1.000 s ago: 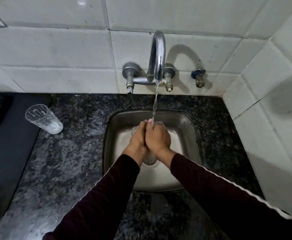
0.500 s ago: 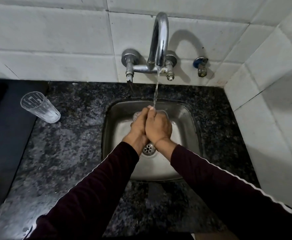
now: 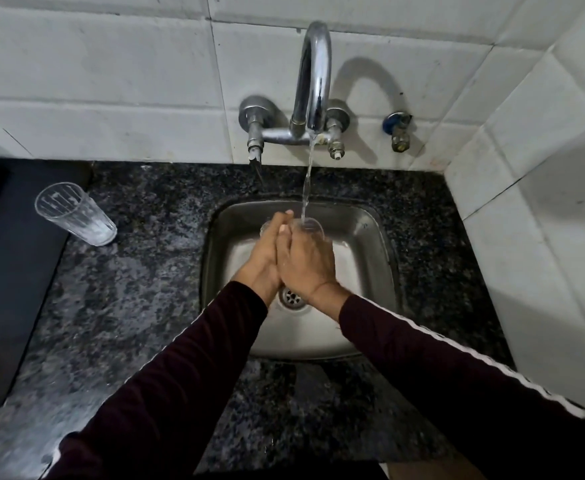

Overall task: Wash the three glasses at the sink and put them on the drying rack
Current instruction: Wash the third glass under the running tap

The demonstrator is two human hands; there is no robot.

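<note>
A dark speckled granite counter (image 3: 138, 306) carries a clear glass (image 3: 76, 214) beside the steel sink (image 3: 381, 237).

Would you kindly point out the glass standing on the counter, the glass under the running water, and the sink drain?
glass on the counter (image 3: 76, 215): head view, on its ribbed side wall.
glass under the water (image 3: 313, 227): head view, on its rim beside the right hand.
sink drain (image 3: 291, 297): head view, on the perforated strainer.

- The tap (image 3: 313, 77) is gleaming as polished chrome metal.
- The sink (image 3: 370, 237) is showing brushed steel, wet and dully shining.
- The countertop (image 3: 138, 289) is looking like speckled polished stone.
- The glass (image 3: 76, 214) is standing clear and ribbed.
- The wall tiles (image 3: 111, 64) are appearing smooth, faintly glossy.
</note>
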